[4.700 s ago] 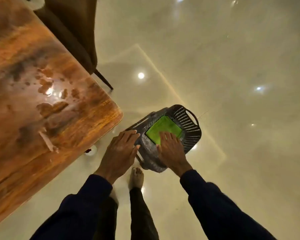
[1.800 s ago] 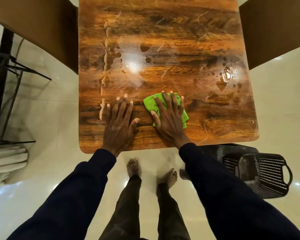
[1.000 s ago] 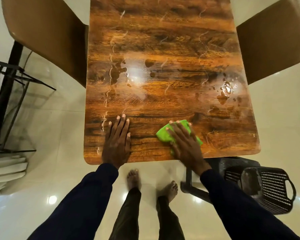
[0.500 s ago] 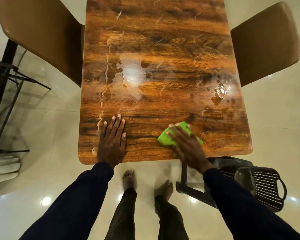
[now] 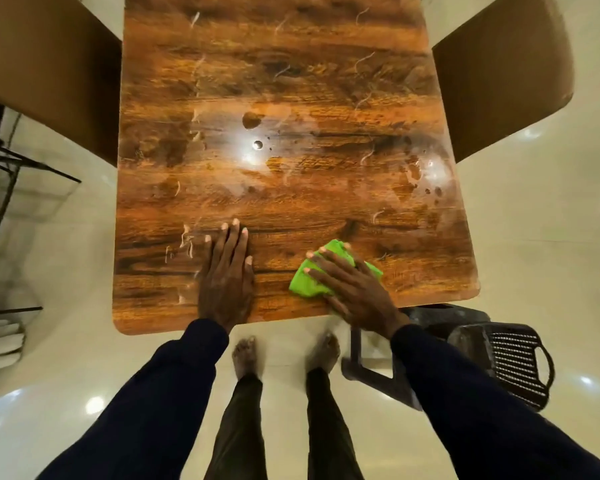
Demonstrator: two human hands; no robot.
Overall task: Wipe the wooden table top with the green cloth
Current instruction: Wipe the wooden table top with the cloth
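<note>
From the head view we look straight down on a wooden desk (image 5: pixel 291 81) with a glossy, dark-grained top. We see the left hand (image 5: pixel 226 282) lying flat on it close to the near edge, a little left of the middle. Its fingers are straight and close together, and it holds nothing.

The right hand (image 5: pixel 355 292) lies apart from it, further right. It is palm down with straight, spread fingers, pressing the green cloth (image 5: pixel 303 284) onto the wood. The cloth is bunched under that hand near the desk's near edge, and we can see it past the fingertips and beside the palm. Neither of the hands curls round anything.

Pale streaks (image 5: pixel 187 244) mark the wood just left of the left hand. We make out droplets (image 5: pixel 414 173) toward the right edge and a bright glare near the middle.

A left chair (image 5: pixel 49 64) and a right chair (image 5: pixel 499 71), both brown, stand against the desk's two sides. On the pale floor (image 5: pixel 534 254) a dark slotted basket (image 5: pixel 513 365) stands near the desk's near right corner. Bare feet (image 5: pixel 245 355) show between dark blue sleeves (image 5: pixel 174 393). At the far left we see a black metal frame (image 5: pixel 11 161).
</note>
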